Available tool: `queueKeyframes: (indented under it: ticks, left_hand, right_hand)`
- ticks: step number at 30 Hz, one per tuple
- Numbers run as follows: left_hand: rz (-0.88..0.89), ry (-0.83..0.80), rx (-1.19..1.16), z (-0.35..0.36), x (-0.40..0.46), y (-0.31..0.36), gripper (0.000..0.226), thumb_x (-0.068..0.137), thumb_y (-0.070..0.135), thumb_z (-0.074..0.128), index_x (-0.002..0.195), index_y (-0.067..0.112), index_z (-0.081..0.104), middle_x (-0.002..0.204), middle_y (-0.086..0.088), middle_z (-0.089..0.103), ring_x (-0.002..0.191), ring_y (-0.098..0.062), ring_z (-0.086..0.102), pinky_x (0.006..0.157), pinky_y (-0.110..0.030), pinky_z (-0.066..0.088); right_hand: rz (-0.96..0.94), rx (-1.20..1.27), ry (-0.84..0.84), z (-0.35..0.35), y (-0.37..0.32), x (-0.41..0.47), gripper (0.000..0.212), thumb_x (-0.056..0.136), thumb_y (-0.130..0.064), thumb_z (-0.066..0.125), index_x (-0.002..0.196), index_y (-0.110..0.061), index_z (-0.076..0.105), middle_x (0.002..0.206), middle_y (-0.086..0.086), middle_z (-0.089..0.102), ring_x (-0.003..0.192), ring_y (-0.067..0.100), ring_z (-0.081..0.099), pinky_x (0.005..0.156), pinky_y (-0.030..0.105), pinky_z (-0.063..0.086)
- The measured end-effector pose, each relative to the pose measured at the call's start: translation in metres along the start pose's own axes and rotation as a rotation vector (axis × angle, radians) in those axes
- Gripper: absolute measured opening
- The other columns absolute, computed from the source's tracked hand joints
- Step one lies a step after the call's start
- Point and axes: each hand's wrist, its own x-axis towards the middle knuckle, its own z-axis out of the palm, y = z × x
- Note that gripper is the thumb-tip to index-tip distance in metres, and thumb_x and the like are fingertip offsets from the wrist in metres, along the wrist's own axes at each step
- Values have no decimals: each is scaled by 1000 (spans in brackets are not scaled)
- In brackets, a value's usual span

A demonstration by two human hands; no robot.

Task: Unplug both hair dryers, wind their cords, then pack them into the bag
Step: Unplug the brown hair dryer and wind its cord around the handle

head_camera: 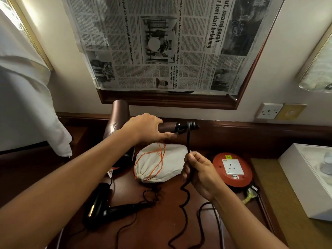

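Left hand: the left hand (143, 127) grips the handle of the brown hair dryer (119, 119), held up above the back of the wooden table (170, 221), handle lying level and pointing right, barrel pointing up toward the wall.
Right hand: the right hand (199, 172) pinches the black cord (188, 141) of that dryer, fingers curled round it, just below the handle's end.
Cord: a few turns sit wound at the handle's tip; below the right hand it trails in loops toward the table's near edge.
Bag: a cream drawstring bag (159, 162) with orange strings lies mid-table, under the two hands.
Black hair dryer: the black hair dryer (100, 207) lies toward the near left, its curly cord beside the bag.
Extension reel: a red extension reel (232, 170) with a socket sits right of the bag.
White box: a white box (307, 178) stands at the right edge.
Wall: a newspaper (161, 42) covers the wooden-framed panel; a wall socket (269, 110) is to its right.
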Motion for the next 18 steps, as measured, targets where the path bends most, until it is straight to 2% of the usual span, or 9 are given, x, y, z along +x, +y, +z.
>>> queueKeyframes:
  ticks: [2,5,8,11,15,18]
  left_hand:
    - [18,2,-10,-2,-2,2,56,73,85,41,80,31,50,83,7,54,84,-19,55,73,-35,43]
    - [35,3,5,-4,-6,7,59,72,85,40,82,29,53,78,10,51,80,-16,51,71,-34,40]
    - [47,4,17,-6,-9,9,68,70,87,39,90,26,59,83,9,54,82,-16,52,71,-33,41]
    - [64,8,5,-6,-11,10,67,70,86,40,90,26,60,83,8,57,87,-18,58,70,-32,40]
    - [88,-1,42,-8,-15,14,80,71,86,39,111,21,62,104,1,65,100,-21,60,75,-32,42]
    - [101,-24,55,-12,-18,14,76,71,86,38,104,22,62,99,3,65,93,-18,60,73,-32,44]
  right_hand:
    - [36,66,-4,-4,1,4,20,97,-18,44,81,-8,52,57,3,41,45,15,35,44,25,30]
    - [-7,4,39,-9,2,10,18,96,-21,45,84,-9,53,57,2,32,43,10,22,41,23,18]
    - [-73,-125,71,-13,1,14,21,96,-25,48,86,-8,53,59,3,27,44,10,21,43,25,17]
    - [-86,-220,101,-14,-3,18,28,97,-32,47,87,-7,54,56,0,27,44,9,22,43,24,18]
    - [-93,-332,102,-15,-10,24,36,98,-38,45,85,-6,55,51,-1,28,43,10,23,43,25,20]
    - [-97,-384,86,-18,-17,28,34,99,-36,43,85,-6,53,51,0,27,43,11,22,43,26,20]
